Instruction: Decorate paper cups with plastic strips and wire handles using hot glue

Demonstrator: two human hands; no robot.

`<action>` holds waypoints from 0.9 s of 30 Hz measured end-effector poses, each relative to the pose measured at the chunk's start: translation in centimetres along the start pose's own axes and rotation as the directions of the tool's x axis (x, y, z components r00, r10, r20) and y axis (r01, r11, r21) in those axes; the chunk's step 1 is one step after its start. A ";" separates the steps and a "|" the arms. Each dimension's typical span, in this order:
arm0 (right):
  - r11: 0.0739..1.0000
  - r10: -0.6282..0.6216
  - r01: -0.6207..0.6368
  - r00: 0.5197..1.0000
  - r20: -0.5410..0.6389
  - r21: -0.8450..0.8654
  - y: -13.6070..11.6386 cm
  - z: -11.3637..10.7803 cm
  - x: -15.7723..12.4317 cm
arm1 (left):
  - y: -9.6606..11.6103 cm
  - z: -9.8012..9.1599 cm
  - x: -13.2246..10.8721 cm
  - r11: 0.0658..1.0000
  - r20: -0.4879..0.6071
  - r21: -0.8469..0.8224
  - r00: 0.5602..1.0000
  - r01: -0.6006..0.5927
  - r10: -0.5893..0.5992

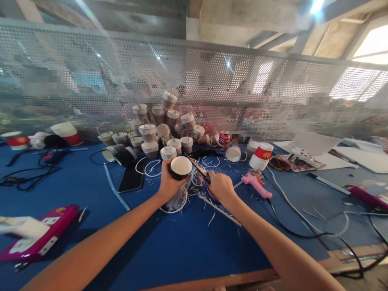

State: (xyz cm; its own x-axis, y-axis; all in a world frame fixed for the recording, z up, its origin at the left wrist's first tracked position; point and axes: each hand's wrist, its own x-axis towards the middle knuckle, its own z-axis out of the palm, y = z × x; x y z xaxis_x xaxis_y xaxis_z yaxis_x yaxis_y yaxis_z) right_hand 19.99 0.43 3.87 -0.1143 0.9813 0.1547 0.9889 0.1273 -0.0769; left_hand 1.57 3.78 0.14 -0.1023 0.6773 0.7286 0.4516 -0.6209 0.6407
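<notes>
My left hand (167, 182) is closed around a small cup (180, 167) with a dark rim and white inside, held tilted toward me above the blue table (188, 242). My right hand (220, 187) grips scissors (202, 173) with blue handles; their blades point up-left at the cup's rim. Under both hands lie white plastic strips and shavings (178, 200).
A pile of small handled cups (165, 129) stands behind against a perforated metal screen (194, 81). A pink glue gun (257, 184), a red-and-white cup (261, 155), a soda can (224, 138), a black phone (131, 178), cables (27, 178) and a magenta case (39, 236) lie around.
</notes>
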 end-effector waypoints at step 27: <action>0.982 0.084 -0.068 0.993 -0.085 0.178 1.4 1.2 0.6 | -0.6 0.3 1.0 0.861 0.216 -0.150 0.866 0.486 -0.451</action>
State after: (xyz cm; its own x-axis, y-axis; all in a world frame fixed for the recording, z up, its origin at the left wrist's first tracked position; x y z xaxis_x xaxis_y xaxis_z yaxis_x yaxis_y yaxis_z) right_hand 21.18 1.42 2.67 -0.0222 0.9729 0.2303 0.9615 0.0839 -0.2615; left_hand 1.45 4.99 0.39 -0.1005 0.9519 0.2896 0.2059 -0.2648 0.9421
